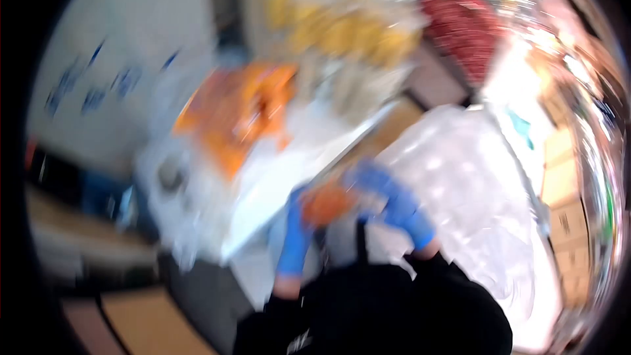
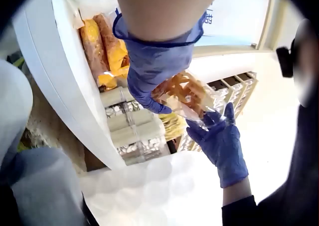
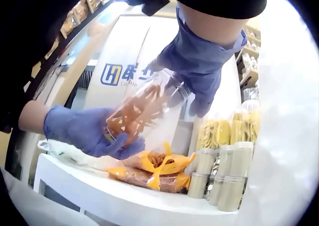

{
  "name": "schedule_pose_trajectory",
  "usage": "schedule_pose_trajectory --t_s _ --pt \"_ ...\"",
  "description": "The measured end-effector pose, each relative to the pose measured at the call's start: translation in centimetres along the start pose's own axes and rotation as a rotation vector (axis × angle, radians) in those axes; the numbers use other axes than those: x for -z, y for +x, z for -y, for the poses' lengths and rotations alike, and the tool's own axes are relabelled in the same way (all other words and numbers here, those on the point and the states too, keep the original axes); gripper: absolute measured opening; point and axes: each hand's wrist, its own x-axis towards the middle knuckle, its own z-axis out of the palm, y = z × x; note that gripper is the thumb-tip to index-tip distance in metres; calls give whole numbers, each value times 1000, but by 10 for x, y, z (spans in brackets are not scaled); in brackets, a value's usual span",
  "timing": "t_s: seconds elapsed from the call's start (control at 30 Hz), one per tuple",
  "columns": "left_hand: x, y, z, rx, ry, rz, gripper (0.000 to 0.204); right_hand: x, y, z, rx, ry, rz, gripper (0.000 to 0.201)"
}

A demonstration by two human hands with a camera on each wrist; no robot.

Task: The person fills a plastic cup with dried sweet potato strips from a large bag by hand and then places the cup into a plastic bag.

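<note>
A clear plastic jar (image 3: 137,113) of orange-brown dried pieces is held between both blue-gloved hands, tilted in the right wrist view. My left hand (image 3: 87,131) grips its lower end, fingers curled round the side. At the other end, my right hand (image 3: 199,61) holds the jar by its threaded neck, thumb on one side and fingers on the other. From the left wrist, the right hand (image 2: 222,148) shows its fingertips against the clear plastic. Motion blurs the jar (image 1: 327,204) in the head view.
Orange bags (image 3: 159,168) of brown sticks lie on a white table (image 3: 99,191), one with its top open. Beside them stand stacked jars (image 3: 232,176) with pale labels and yellow packs (image 3: 222,131). Bubble wrap (image 1: 467,177) spreads at the right. Cardboard boxes (image 1: 568,243) stand beyond it.
</note>
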Motion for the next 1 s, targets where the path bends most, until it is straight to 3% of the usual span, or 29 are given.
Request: schedule_pose_trajectory --t_s 0.03,0.07,0.1,0.13,0.17,0.27,0.3,0.33,0.37,0.4,0.47,0.57,0.63,0.67,0.73,0.8,0.87,0.93,1.0 --pt "1 -2 12 -73 110 40 52 6 -9 6 24 -26 -21 50" --pt "-25 -19 -17 125 -260 70 56 13 -18 11 48 -52 -42 53" --pt "-24 -18 -7 242 -293 -86 56 6 -28 8 74 -198 -109 50" --pt "-24 -17 3 203 -317 35 58 -1 -34 10 6 -265 -208 41" --pt "-24 -19 12 164 -343 157 61 -8 -42 1 60 -226 -240 34" --pt "-122 87 5 985 -543 60 74 -7 -64 26 -77 7 -139 27" --pt "-73 50 40 274 -123 464 73 -6 -72 32 -100 49 -107 26" --pt "-43 24 35 357 -223 319 67 -8 -78 25 -176 72 -25 26" --pt "3 13 58 336 -333 316 59 -10 -83 18 -252 88 57 26" --pt "0 9 67 344 -293 226 56 -12 -97 -12 -295 120 174 25" --pt "-7 -14 61 345 -227 38 51 -27 -113 -9 -69 273 154 23" --pt "58 7 123 365 -919 898 48 -38 -117 -13 -28 291 302 30" --pt "18 -13 98 362 -432 409 47 -43 -115 -20 -39 277 380 34" --pt "8 -19 91 377 -356 342 47 -45 -113 -23 -8 293 386 33" --pt "-2 -26 86 382 -318 312 47 -42 -111 -16 75 257 367 33" --pt "-6 -30 82 381 -297 297 46 -29 -113 6 -167 398 438 33" --pt "-8 -31 79 373 -285 291 46 -32 -118 -3 -126 336 454 34" --pt "-8 -33 74 362 -269 274 45 -25 -114 6 -305 530 344 35" --pt "-9 -33 70 355 -254 260 45 -28 -118 -7 -334 430 165 30"
